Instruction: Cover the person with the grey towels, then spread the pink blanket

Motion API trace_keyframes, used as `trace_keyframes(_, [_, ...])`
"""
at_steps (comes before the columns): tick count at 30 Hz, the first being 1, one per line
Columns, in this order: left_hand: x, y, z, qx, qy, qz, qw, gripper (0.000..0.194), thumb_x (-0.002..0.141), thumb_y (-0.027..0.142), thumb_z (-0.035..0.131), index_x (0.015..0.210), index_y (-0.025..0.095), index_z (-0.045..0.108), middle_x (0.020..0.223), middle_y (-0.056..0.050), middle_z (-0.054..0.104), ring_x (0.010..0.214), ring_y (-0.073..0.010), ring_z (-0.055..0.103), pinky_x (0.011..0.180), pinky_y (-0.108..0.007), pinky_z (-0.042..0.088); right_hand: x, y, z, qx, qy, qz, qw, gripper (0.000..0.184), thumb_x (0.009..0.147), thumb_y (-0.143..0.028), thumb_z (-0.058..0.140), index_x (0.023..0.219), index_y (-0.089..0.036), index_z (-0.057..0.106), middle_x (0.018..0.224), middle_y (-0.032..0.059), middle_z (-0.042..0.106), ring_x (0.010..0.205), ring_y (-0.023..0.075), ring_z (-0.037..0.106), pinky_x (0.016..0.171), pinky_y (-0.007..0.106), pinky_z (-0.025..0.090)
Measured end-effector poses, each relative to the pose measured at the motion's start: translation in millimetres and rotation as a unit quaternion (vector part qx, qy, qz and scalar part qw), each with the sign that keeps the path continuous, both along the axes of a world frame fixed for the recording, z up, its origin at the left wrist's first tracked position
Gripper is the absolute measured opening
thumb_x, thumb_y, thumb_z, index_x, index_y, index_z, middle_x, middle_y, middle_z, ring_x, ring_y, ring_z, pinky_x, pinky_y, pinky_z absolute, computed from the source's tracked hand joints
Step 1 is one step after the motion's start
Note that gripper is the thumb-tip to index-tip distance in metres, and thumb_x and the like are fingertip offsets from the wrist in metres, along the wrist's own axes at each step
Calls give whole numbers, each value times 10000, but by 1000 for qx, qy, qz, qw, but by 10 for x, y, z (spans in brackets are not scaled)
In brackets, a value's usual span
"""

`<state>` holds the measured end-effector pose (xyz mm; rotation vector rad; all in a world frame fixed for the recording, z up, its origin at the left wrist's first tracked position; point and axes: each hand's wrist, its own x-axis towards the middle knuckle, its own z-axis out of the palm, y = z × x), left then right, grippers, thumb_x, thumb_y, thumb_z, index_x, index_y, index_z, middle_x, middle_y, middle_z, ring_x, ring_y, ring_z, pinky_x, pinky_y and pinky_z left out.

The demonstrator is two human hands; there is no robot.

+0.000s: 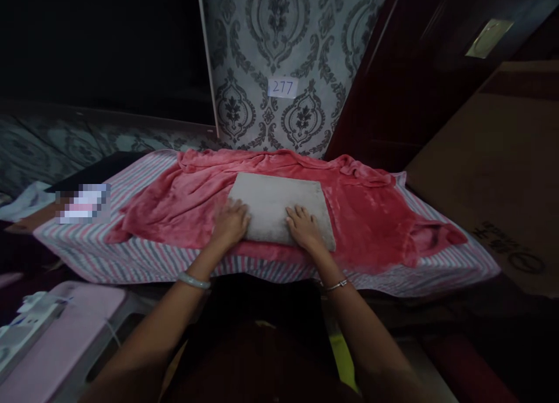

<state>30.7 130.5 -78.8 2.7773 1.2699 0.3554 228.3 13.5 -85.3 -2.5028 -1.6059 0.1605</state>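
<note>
A folded grey cloth [279, 202] lies on a spread red blanket [371, 216], which covers a striped board [437, 269] in front of me. My left hand [229, 221] rests at the grey cloth's near left corner, fingers curled over the edge. On the cloth's near right part my right hand [303, 225] lies flat with fingers stretched out. Both wrists wear a bangle.
A patterned wall panel with a paper label reading 277 [282, 88] stands behind the board. A large cardboard box [493, 176] sits to the right. At the lower left is a pink surface [65, 333] with a white object. A dark slab [96, 169] lies at the left.
</note>
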Motion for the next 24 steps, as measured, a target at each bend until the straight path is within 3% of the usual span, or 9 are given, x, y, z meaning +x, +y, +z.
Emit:
trace_keyframes(3, [341,-300,-62,-7,1,-102,995,547,1021,398,335,1537,251,439,1648,-84,354,1544,-303,257,1258,-584,178,-100,0,2,12,-12,25,1000,540,1062,-358,253,1591,-308,349,1691,31,222,1546,277,202,1212,560,237])
trace_keyframes(5, [479,-415,-146,-19,20,-129,991,567,1023,423,331,1556,250,409,1660,-91,322,1544,-305,261,1254,-582,191,-147,-10,-39,14,-27,33,999,543,1056,-348,284,1594,-312,342,1694,22,209,1550,278,189,1221,556,217])
trace_keyframes(9, [506,-442,-251,-9,36,-131,991,581,1032,441,311,1563,225,401,1664,-110,302,1548,-309,252,1260,-577,171,-151,-23,-123,23,-36,35,998,551,1056,-355,294,1604,-300,319,1697,29,194,1557,269,163,1229,546,191])
trace_keyframes(13, [460,-424,-235,-3,39,-126,991,582,1037,450,297,1569,233,392,1666,-104,295,1550,-311,247,1259,-577,173,-5,-13,-108,10,-13,54,998,563,1063,-415,291,1614,-298,289,1700,38,176,1558,256,162,1230,533,185])
trace_keyframes(16, [470,-435,-222,-10,34,-122,992,579,1033,449,315,1567,241,396,1666,-99,295,1551,-310,244,1262,-576,174,160,-56,-89,13,-19,19,1000,595,1064,-426,271,1633,-258,227,1703,69,143,1560,253,159,1226,529,197])
trace_keyframes(21, [462,-427,-246,-8,22,-122,992,572,1021,435,345,1553,240,425,1658,-102,308,1548,-315,251,1264,-585,175,276,-173,-163,8,-54,-20,998,597,1055,-390,277,1611,-176,301,1686,110,195,1564,250,145,1244,516,131])
trace_keyframes(24, [442,-378,-208,-18,29,-126,991,562,1013,438,363,1536,253,452,1652,-101,328,1538,-326,276,1246,-594,221,318,-165,-168,23,-44,-11,999,591,1045,-394,321,1600,-194,332,1678,98,234,1553,249,189,1234,499,180])
